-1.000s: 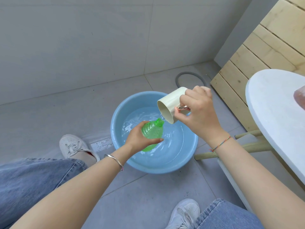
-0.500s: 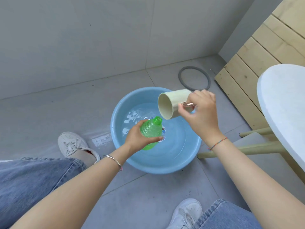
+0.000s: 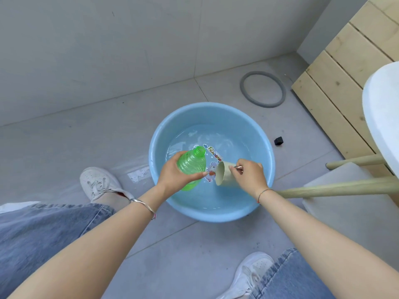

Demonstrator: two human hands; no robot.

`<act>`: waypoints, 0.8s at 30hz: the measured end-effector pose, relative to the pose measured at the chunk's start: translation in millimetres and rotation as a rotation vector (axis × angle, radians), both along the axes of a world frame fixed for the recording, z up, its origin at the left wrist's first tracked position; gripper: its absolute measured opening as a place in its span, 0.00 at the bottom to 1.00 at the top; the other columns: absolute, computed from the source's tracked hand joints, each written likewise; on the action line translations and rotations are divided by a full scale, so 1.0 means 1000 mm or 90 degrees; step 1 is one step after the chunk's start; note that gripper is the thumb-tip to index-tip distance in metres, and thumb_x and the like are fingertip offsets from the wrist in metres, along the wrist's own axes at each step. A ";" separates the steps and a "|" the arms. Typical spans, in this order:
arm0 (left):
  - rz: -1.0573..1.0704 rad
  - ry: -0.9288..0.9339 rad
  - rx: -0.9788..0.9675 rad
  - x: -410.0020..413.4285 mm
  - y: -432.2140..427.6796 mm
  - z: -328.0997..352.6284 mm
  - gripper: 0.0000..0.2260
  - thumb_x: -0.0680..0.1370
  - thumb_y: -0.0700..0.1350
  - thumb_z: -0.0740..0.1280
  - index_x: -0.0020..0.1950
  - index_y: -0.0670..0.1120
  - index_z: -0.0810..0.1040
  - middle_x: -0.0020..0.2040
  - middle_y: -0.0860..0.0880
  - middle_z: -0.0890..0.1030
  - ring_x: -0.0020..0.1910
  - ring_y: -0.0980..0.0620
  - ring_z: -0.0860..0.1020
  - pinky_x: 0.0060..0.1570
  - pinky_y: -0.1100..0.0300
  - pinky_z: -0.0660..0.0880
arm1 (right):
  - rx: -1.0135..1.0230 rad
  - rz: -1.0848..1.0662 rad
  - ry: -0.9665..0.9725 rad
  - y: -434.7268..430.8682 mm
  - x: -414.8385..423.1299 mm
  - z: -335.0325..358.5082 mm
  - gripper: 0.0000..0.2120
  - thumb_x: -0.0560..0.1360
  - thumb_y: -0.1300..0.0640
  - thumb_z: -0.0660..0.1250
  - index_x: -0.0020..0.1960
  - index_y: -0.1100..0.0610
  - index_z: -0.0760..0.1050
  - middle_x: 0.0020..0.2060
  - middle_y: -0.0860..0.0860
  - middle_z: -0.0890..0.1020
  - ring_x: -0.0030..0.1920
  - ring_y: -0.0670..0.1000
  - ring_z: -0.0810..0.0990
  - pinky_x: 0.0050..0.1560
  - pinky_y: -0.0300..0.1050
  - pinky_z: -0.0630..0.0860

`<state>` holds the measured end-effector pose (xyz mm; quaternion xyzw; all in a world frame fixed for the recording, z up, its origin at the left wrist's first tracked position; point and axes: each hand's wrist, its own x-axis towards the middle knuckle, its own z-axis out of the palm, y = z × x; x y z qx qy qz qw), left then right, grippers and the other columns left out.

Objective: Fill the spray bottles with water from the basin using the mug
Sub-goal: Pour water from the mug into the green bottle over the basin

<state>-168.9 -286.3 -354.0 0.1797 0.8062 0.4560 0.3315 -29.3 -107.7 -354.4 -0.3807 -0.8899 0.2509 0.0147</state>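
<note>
Grey tiled floor (image 3: 108, 137) carries a round pale-blue plastic basin (image 3: 212, 215) of shallow water, and both hands work inside its rim. The left hand (image 3: 172, 175) wraps the lower body of a ribbed, translucent green plastic bottle (image 3: 191, 164), held tilted over the water with its uncapped neck pointing up and away. The right hand (image 3: 248, 176) grips the metallic handle of a cream cylindrical mug (image 3: 225, 176), tipped on its side with its mouth towards the bottle and low at the water; whether it touches the surface I cannot tell. The likely trouble is the pour: a wide mug lip over a narrow neck will probably slop, and wet ribbed plastic may slip in the fingers, though spill should fall back into the basin. A pale wooden table leg (image 3: 336, 188) lies just right of the basin near the right wrist, so that elbow has little room. Open floor lies beyond the basin's far rim.
</note>
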 end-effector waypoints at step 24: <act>0.007 0.013 0.007 -0.005 -0.008 0.005 0.38 0.60 0.57 0.82 0.67 0.53 0.73 0.61 0.54 0.79 0.62 0.54 0.76 0.65 0.53 0.72 | -0.360 -0.278 0.262 0.014 -0.001 0.051 0.12 0.72 0.61 0.68 0.33 0.66 0.71 0.29 0.54 0.66 0.33 0.49 0.63 0.30 0.34 0.60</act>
